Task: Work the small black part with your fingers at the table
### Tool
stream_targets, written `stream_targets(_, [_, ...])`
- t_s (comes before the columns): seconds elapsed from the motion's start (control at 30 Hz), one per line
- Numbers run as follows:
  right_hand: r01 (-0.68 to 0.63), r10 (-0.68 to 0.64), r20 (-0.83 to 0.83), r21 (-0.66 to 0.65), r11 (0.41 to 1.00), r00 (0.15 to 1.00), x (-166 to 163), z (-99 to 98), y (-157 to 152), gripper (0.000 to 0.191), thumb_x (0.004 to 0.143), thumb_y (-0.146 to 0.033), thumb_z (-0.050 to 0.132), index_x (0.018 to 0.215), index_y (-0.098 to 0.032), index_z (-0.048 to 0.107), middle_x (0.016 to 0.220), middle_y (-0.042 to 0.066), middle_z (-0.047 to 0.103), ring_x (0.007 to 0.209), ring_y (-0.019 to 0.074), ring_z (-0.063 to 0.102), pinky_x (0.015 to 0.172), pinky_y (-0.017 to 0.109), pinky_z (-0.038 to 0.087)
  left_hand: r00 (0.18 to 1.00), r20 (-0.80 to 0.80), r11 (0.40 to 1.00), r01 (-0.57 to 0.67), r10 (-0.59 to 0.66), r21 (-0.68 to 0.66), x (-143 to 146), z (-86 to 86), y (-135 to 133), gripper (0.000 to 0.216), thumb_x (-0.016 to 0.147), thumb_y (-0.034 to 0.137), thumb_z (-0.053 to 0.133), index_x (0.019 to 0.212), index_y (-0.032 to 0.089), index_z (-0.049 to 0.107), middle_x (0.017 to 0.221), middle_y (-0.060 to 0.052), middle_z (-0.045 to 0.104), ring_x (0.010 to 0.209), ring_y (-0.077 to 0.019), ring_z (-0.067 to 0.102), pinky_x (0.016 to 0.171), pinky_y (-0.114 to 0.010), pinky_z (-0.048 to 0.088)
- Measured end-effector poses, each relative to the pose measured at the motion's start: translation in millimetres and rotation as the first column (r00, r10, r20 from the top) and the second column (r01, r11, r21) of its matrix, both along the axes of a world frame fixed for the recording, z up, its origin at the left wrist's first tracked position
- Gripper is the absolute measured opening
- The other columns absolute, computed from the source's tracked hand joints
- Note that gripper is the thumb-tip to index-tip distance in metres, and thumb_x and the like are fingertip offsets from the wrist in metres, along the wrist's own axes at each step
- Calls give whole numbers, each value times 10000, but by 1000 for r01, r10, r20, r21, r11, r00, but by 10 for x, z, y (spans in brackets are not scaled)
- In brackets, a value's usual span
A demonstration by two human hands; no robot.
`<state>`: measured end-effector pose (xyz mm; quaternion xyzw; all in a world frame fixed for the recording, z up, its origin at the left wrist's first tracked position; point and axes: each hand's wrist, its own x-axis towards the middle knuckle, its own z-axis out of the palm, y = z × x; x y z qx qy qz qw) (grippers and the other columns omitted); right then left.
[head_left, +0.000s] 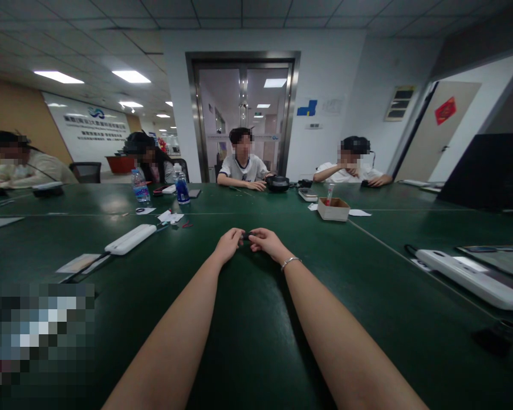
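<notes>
Both my forearms stretch out over the dark green table [256, 319]. My left hand [229, 244] and my right hand [266, 241] meet at the middle of the table, fingers curled and pinched together. A small dark object [247, 236] sits between the fingertips of both hands; it is too small to name. A thin bracelet [289, 261] circles my right wrist.
A white power strip [130, 238] lies left, another [474, 278] right. Paper scraps [170, 216], water bottles [182, 188], and a small cardboard box [333, 209] stand farther back. Several people sit along the far side. A dark laptop lid [487, 171] rises at right.
</notes>
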<state>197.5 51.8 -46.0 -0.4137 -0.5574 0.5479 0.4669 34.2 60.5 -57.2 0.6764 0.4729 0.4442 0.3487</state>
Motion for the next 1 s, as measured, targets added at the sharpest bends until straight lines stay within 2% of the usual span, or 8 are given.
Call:
stream_targets(0.17, [-2,2,-9,2,1000,1000,1,-8,7,192,784,-108,636,953,-110,544,613,-7,592,483,77,593,464,154,527,1000,21,1000,-13,13,0,4,-8,17,263,788,273,465,998,176,590,819,-37,599,671,-116,535,588,-219,412])
stream_targets(0.33, [-5,5,-18,-2,1000,1000,3,-1,-2,195,785,-105,634,954,-110,538,614,-9,590,486,78,593,463,155,529,1000,9,1000,-3,3,8,0,3,1,290,819,322,419,995,170,593,728,-25,580,632,-119,525,568,-222,407])
stream_targets(0.43, [-13,13,-23,0,1000,1000,2,8,-10,203,781,-101,635,958,-107,535,640,-3,598,488,75,593,465,153,527,1000,-5,1000,-18,18,23,5,24,-22,268,782,260,467,1001,176,596,771,-28,588,664,-121,528,586,-219,408])
stream_targets(0.5, [-11,11,-20,4,1000,1000,2,8,-11,197,790,-95,622,966,-101,533,641,-1,597,488,74,592,467,153,526,999,-1,999,-37,37,-16,17,54,-49,271,770,243,473,1003,176,594,782,-28,589,637,-114,515,584,-220,407])
stream_targets(0.63, [-5,5,-18,3,1000,1000,0,-2,-4,191,793,-95,618,965,-98,536,630,-1,595,490,76,593,476,156,530,999,32,996,-30,33,-80,38,100,-92,281,802,316,442,989,163,585,738,-26,580,595,-106,500,563,-216,401])
stream_targets(1.0, [-8,8,-8,5,1000,1000,8,-24,20,193,789,-116,635,961,-107,547,620,-3,596,499,81,602,478,158,539,999,41,998,-19,21,-60,27,69,-71,306,829,362,399,982,163,575,661,-7,549,541,-97,478,530,-211,383])
